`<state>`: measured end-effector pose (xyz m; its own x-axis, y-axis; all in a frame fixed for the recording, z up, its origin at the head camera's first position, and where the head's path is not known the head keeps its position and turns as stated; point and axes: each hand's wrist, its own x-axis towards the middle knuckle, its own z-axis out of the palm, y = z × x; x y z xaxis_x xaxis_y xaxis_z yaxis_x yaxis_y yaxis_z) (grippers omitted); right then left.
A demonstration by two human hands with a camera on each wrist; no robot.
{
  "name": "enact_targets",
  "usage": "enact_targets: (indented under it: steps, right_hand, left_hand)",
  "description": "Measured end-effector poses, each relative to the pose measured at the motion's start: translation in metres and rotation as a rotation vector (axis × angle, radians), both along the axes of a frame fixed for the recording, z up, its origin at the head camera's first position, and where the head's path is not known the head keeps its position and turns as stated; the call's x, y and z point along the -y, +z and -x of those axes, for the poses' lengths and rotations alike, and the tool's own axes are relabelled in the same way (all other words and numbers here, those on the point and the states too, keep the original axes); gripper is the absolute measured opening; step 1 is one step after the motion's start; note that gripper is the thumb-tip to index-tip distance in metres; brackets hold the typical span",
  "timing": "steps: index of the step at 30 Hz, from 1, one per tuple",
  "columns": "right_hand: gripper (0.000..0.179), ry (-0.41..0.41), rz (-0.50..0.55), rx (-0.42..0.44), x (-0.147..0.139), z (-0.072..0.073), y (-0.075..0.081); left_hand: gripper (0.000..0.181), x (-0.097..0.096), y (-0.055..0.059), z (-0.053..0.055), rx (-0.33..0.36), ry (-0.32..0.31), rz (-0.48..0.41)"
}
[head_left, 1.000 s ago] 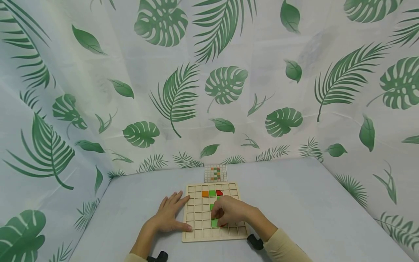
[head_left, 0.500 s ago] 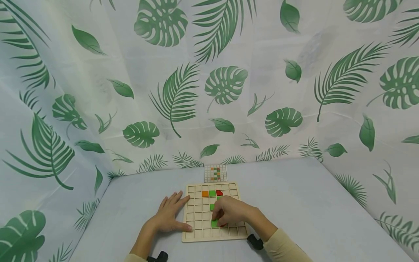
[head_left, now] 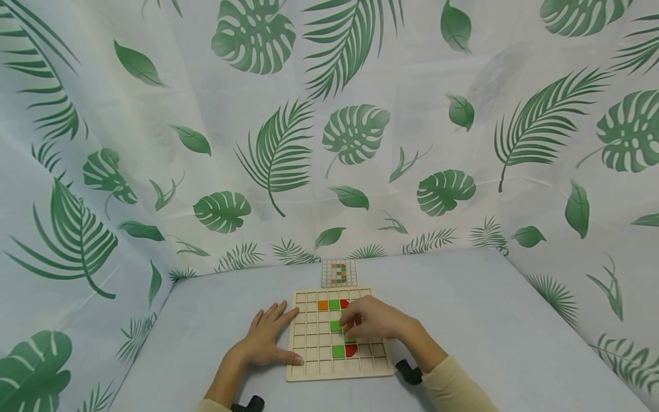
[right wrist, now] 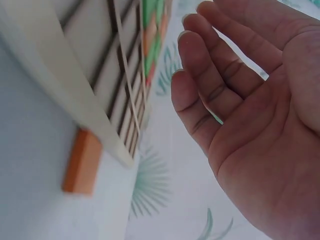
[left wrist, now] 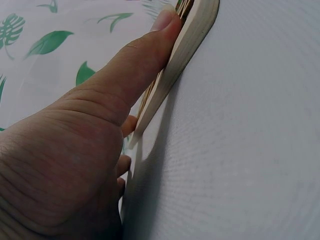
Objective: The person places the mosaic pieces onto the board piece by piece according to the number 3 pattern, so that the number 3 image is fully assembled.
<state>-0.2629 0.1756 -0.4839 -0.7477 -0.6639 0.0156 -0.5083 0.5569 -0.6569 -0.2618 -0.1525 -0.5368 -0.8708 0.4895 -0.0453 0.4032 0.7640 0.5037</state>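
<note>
A wooden grid board [head_left: 309,368] lies on the table, several coloured tiles set in its squares. My left hand [head_left: 265,342] rests flat at its left side; the thumb [left wrist: 145,55] lies on the edge, fingers spread. Over the tiles is my right hand [head_left: 378,320], fingers loosely bent. Its fingertips hide some squares, and I see no tile plainly held. An orange tile [head_left: 322,305], a green tile [head_left: 334,304] and a red rounded tile [head_left: 345,304] form the top row. Lower down sit another green tile [head_left: 338,351] and a red rounded tile [head_left: 350,350].
A small card [head_left: 326,274] with a printed coloured grid lies behind the board. In the right wrist view an orange block [right wrist: 82,162] lies on the table beside the board. Leaf-patterned cloth [head_left: 401,229] hangs behind the white table [head_left: 443,297].
My right hand has moved up and slightly right over the board, away from the lower green tile, uncovering the lower red tile. The left hand has stayed in place.
</note>
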Motion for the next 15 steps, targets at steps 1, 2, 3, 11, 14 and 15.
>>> enact_targets:
  steps: [1, 2, 3, 11, 14, 15]
  right_hand:
    - [0.019, -0.007, 0.008, 0.000, -0.004, 0.001, 0.002]
    - [0.019, -0.012, 0.015, -0.002, -0.007, 0.002, 0.003]
    - [0.019, -0.015, 0.020, -0.008, -0.010, 0.003, 0.005]
    - [0.020, -0.081, 0.010, -0.016, -0.024, 0.006, 0.013]
    - [0.022, -0.094, 0.012, 0.001, -0.026, 0.005, 0.015]
    - [0.022, -0.093, 0.015, 0.001, -0.026, 0.005, 0.016]
  left_hand:
    - [0.117, 0.000, 0.000, 0.000, 0.001, 0.001, 0.001]
    - [0.117, 0.000, 0.000, 0.000, 0.002, 0.001, 0.000]
    - [0.117, 0.000, 0.000, 0.000, 0.005, 0.002, 0.001]
    - [0.117, 0.001, -0.002, 0.000, 0.001, 0.003, 0.009]
    - [0.117, 0.001, -0.003, 0.000, -0.002, 0.004, 0.006]
    - [0.117, 0.001, -0.003, 0.000, -0.001, 0.003, 0.004]
